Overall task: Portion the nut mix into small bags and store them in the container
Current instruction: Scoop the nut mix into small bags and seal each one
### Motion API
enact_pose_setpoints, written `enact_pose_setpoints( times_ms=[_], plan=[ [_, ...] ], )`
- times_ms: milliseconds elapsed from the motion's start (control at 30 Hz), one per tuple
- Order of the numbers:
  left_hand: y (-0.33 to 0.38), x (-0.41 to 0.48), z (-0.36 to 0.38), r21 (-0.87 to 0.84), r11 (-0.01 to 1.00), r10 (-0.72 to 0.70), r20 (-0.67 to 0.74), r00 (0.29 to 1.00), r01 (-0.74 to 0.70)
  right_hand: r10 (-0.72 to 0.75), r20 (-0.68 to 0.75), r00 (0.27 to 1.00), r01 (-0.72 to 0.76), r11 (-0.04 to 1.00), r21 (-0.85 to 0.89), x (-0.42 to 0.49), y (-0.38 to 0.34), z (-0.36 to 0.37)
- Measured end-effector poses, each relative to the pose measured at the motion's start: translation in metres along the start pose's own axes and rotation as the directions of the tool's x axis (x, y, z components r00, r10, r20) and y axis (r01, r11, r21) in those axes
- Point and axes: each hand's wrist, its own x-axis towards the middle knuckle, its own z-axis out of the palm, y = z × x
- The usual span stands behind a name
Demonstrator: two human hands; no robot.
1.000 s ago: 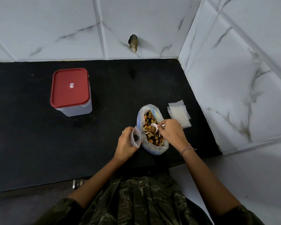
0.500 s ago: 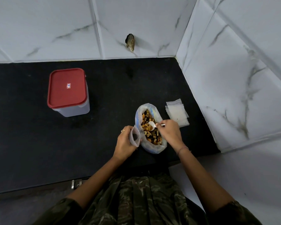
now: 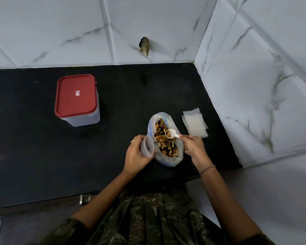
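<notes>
- Pinching a white spoon [image 3: 171, 133] by the handle in the right hand [image 3: 193, 147], with a little mix in its bowl, above the nut mix [image 3: 164, 140] in the big open bag [image 3: 166, 160] near the counter's [image 3: 42, 156] front edge, towards its right end.
- Gripping 1 small bag [image 3: 147, 146] in the left hand [image 3: 137, 152], fingers curled round it, mouth open, just beside the big bag.
- Likely to lose pieces off that shallow spoon on the crossing, onto the counter.
- Could miss entirely if the limp mouth folds shut under a slack grip.
- Might topple the big bag with 1 careless nudge.
- Nothing stored yet: container [image 3: 77, 101] well apart towards the back-left, red lid on.
</notes>
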Motion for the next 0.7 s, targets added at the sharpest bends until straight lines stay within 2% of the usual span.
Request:
enact_pose_setpoints(
  times_ms=[133,300,533,600,700],
  plan=[
    [0.005,0.004,-0.007,0.087,0.996,-0.015,-0.093,0.996,0.023,0.024,0.045,0.999,-0.031,0.986,0.165,-0.01,-0.003,-0.003],
    [0.014,0.014,-0.01,0.009,0.998,-0.059,-0.087,0.994,0.06,-0.068,0.121,0.99,0.048,0.986,0.161,-0.032,-0.015,0.005],
    [0.025,0.023,-0.013,-0.067,0.989,-0.141,-0.118,0.983,0.134,-0.271,0.151,0.951,0.282,0.958,-0.058,-0.058,-0.032,0.032],
    [0.026,0.024,-0.015,-0.08,0.989,-0.137,-0.127,0.982,0.127,-0.384,0.134,0.914,0.404,0.892,-0.203,-0.062,-0.033,0.037],
    [0.027,0.025,-0.017,-0.141,0.982,-0.144,-0.125,0.982,0.126,-0.571,0.145,0.808,0.575,0.711,-0.405,-0.069,-0.033,0.042]
  ],
)
